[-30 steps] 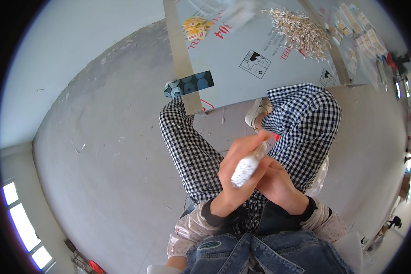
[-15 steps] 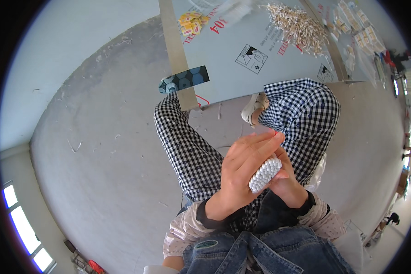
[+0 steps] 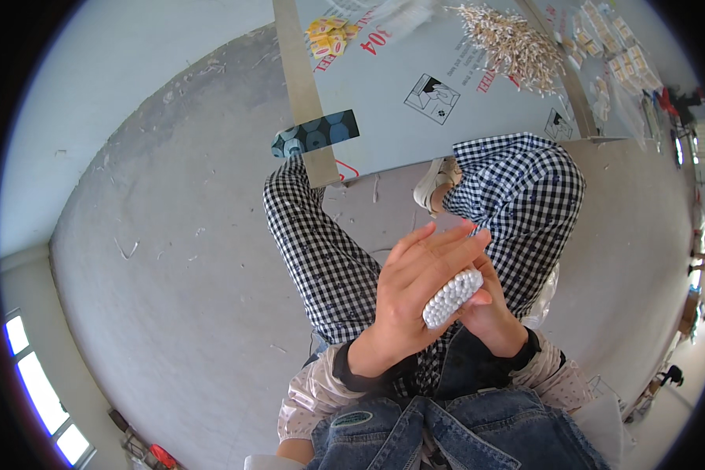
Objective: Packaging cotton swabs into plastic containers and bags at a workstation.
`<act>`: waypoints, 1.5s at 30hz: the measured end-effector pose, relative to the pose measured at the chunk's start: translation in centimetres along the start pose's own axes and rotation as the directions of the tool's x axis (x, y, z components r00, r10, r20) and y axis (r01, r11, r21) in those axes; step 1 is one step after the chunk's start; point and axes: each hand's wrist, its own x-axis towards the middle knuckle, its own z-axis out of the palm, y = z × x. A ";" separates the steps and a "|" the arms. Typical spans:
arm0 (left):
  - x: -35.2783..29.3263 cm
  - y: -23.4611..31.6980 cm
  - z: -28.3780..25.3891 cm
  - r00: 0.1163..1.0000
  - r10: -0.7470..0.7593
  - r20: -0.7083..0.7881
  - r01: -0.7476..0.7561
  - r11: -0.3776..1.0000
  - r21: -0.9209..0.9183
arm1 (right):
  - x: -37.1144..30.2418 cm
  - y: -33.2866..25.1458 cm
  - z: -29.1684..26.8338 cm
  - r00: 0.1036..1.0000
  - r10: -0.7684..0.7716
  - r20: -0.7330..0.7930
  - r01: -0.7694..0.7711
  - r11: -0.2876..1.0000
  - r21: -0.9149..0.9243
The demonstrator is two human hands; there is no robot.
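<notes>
A tight bundle of cotton swabs [image 3: 451,300] sits between my two hands above my lap, its white tips facing up toward me. My left hand [image 3: 413,286] lies along the bundle's left and far side, fingers stretched over it and pressing it. From the other side my right hand [image 3: 491,309] clasps it, the thumb near the white tips. The swabs' sticks are hidden by my palms. On the table's far right lies a big loose heap of cotton swabs [image 3: 513,51].
A sheet-covered table [image 3: 392,133] stands ahead of my knees. It bears yellow packets [image 3: 330,37], clear plastic film [image 3: 395,16] and a dark patterned strip [image 3: 317,133] at its left edge. Several packed swab bundles [image 3: 633,69] lie at the far right. White scraps dot the grey floor [image 3: 172,235].
My left hand has shifted slightly left, its fingers a little more spread. The bundle's tip face has tilted and flattened somewhat between my palms.
</notes>
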 end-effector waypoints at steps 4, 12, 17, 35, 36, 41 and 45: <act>-0.1 -0.2 0.0 1.000 -0.020 0.003 0.020 1.000 -0.005 | 0.0 0.0 0.2 1.000 0.004 0.009 -0.004 1.000 -0.021; 0.0 0.1 -0.3 0.999 -0.034 -0.009 0.034 0.999 -0.004 | 0.0 0.0 -0.1 1.000 -0.005 0.014 0.005 0.999 0.040; -0.5 0.3 -0.6 1.000 -0.011 -0.020 0.011 1.000 0.000 | -0.2 0.0 0.2 0.999 -0.016 0.052 0.015 1.000 0.021; -2.8 6.7 -2.5 0.948 -0.317 -0.034 0.273 0.863 -0.425 | -7.3 -3.4 3.4 0.895 -0.397 0.205 0.440 0.701 -0.561; -2.8 7.4 -2.5 0.949 -0.312 -0.038 0.268 0.866 -0.421 | -7.8 -3.6 3.9 0.894 -0.390 0.219 0.442 0.693 -0.570; -1.3 8.4 -2.7 0.961 -0.242 -0.131 0.187 0.924 -0.333 | -8.6 -4.8 4.3 0.968 -0.184 0.174 0.250 0.801 -0.544; 1.5 8.3 -3.7 0.971 0.224 -0.085 -0.191 0.936 0.296 | -5.6 -7.9 5.5 0.949 0.154 0.274 -0.140 0.988 -0.073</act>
